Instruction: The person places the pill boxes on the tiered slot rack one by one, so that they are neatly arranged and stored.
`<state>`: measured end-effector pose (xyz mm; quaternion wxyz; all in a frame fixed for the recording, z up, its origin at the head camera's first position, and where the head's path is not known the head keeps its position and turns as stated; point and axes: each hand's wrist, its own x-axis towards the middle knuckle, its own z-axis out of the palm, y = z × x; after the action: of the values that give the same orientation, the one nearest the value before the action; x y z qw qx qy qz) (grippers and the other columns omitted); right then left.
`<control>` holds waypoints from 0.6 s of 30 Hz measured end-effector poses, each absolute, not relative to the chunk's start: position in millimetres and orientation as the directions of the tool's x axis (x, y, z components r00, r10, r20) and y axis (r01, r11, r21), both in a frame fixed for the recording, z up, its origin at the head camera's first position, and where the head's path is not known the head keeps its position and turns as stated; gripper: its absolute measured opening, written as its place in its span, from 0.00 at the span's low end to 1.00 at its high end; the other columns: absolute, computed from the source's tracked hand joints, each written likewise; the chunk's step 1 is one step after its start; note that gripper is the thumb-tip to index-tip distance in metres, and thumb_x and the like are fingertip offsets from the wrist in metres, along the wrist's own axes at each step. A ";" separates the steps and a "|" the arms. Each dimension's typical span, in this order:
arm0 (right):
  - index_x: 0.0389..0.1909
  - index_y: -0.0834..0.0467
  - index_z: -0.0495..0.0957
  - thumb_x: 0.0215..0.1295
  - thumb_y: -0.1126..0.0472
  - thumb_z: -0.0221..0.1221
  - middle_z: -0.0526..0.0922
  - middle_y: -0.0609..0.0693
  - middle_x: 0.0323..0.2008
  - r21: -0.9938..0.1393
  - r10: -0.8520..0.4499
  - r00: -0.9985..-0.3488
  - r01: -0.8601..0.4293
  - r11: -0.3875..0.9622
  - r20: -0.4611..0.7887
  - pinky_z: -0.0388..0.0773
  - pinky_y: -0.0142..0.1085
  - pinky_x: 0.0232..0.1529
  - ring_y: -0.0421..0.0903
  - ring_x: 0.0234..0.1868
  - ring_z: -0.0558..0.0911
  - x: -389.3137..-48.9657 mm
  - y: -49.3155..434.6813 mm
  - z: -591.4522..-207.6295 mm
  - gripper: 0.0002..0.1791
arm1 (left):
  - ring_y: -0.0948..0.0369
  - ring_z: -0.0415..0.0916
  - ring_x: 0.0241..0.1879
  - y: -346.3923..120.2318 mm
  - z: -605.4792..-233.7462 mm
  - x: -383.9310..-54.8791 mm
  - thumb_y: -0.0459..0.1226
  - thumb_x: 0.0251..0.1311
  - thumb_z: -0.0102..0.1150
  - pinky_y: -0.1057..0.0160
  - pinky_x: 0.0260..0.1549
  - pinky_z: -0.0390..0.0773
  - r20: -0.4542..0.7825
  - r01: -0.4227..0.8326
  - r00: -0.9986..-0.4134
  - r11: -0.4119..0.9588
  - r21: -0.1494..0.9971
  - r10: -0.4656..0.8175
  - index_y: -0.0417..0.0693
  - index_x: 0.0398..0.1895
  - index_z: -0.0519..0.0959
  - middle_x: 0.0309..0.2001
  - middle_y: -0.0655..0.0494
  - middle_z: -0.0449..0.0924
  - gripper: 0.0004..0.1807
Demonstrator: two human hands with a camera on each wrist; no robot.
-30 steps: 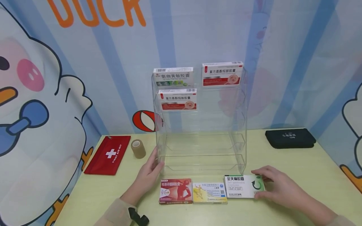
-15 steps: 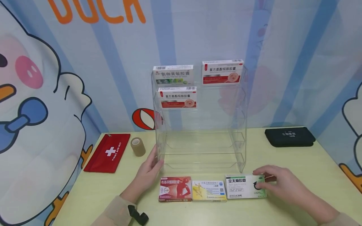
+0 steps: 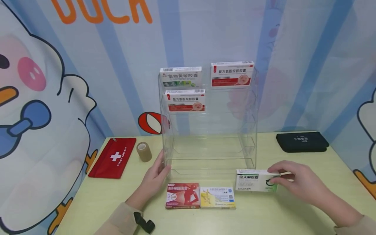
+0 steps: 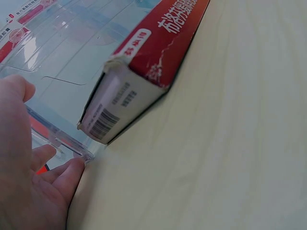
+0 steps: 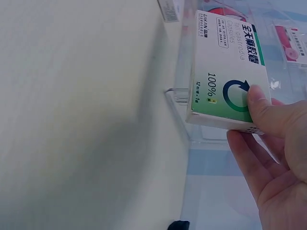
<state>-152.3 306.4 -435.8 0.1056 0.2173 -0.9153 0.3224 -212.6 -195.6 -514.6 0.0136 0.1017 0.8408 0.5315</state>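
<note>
Filling the rear and sides, the blue striped duck backdrop (image 3: 205, 39) is the largest thing we see, with the pale bench (image 3: 264, 217) in front of it. On the bench stands the clear tiered rack (image 3: 210, 159), carrying one green-and-white box (image 3: 180, 78) and two red-and-white boxes (image 3: 232, 75) in its upper tiers. Near the bench's left edge we have the red first aid pouch (image 3: 113, 160); at the far right, the black zip case (image 3: 302, 142).

Our left hand (image 3: 153, 178) grips the rack's lower left side, thumb in front and fingers along the side, just as a second ago. Our right hand (image 3: 296, 179) has changed: its fingers are closed to the thickness of the gastrodia capsule box (image 3: 255, 181), pinching its right end. That box lay flat at the row's right end earlier; now we hold it tilted up, clear of the bench, just before the rack's right corner. The red ibuprofen box (image 3: 182, 195) and yellow-and-white box (image 3: 218, 197) remain side by side before the rack. Smallest is the tan bandage roll (image 3: 144, 152), beside the pouch.
</note>
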 end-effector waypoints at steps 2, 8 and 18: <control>0.46 0.47 0.90 0.54 0.69 0.81 0.92 0.45 0.45 -0.524 -0.330 -0.871 -0.485 0.700 0.365 0.91 0.26 0.38 0.24 0.44 0.86 -154.8 305.2 -430.1 0.21 | 0.42 0.65 0.84 -195.7 -515.1 -213.0 0.46 0.85 0.55 0.40 0.79 0.71 0.091 0.162 -0.978 0.414 0.896 0.186 0.73 0.92 0.45 0.90 0.50 0.55 0.43; 0.47 0.48 0.90 0.51 0.70 0.82 0.91 0.43 0.45 -0.435 -0.333 -0.832 -0.525 0.731 0.444 0.89 0.22 0.40 0.24 0.44 0.86 -160.9 300.1 -409.1 0.23 | 0.42 0.64 0.84 -195.4 -515.1 -212.5 0.46 0.85 0.55 0.41 0.80 0.71 0.091 0.163 -0.978 0.407 0.899 0.190 0.73 0.92 0.45 0.90 0.50 0.55 0.43; 0.49 0.52 0.91 0.46 0.73 0.83 0.92 0.49 0.46 -0.352 -0.305 -0.720 -0.607 0.713 0.623 0.80 0.10 0.46 0.14 0.48 0.78 -175.4 290.0 -382.5 0.27 | 0.42 0.63 0.84 -195.1 -514.5 -212.8 0.45 0.85 0.55 0.42 0.80 0.70 0.094 0.167 -0.977 0.406 0.899 0.194 0.73 0.92 0.45 0.90 0.50 0.54 0.42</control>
<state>-175.4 290.0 -382.5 0.2713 0.2576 -0.8848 0.2779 -212.8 -195.1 -514.5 0.0126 0.1076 0.8383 0.5343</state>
